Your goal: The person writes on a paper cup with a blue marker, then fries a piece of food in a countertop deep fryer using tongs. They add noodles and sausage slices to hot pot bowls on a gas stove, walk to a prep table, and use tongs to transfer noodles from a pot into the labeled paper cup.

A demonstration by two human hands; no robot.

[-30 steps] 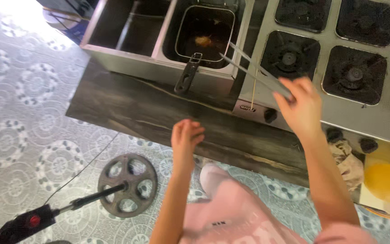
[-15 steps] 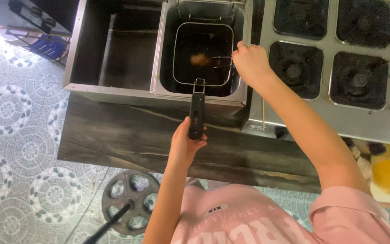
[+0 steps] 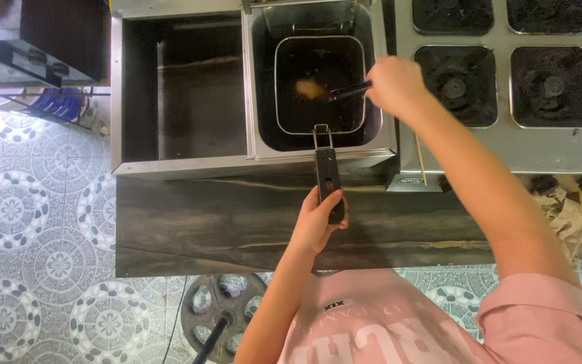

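A wire fry basket (image 3: pixel 284 101) sits in the dark oil of the right tank of a steel deep fryer (image 3: pixel 190 165). Its black handle (image 3: pixel 327 176) sticks out toward me over the counter. My left hand (image 3: pixel 318 222) grips the end of that handle. My right hand (image 3: pixel 395 84) is over the fryer's right rim, closed on metal tongs (image 3: pixel 348 91) that reach into the basket. The tong tips touch a small golden piece of food (image 3: pixel 309 88) in the oil.
The fryer's left tank (image 3: pixel 197 101) holds no basket. A gas stove (image 3: pixel 506 145) with several burners stands to the right. The dark wooden counter (image 3: pixel 223 229) runs below both. A crumpled rag (image 3: pixel 564 212) lies far right. A round wheeled base (image 3: pixel 220 313) stands on the patterned tile floor.
My left hand slid down to the end of the basket handle. My right hand moved to the fryer's right rim, and the tongs now reach the food in the oil.
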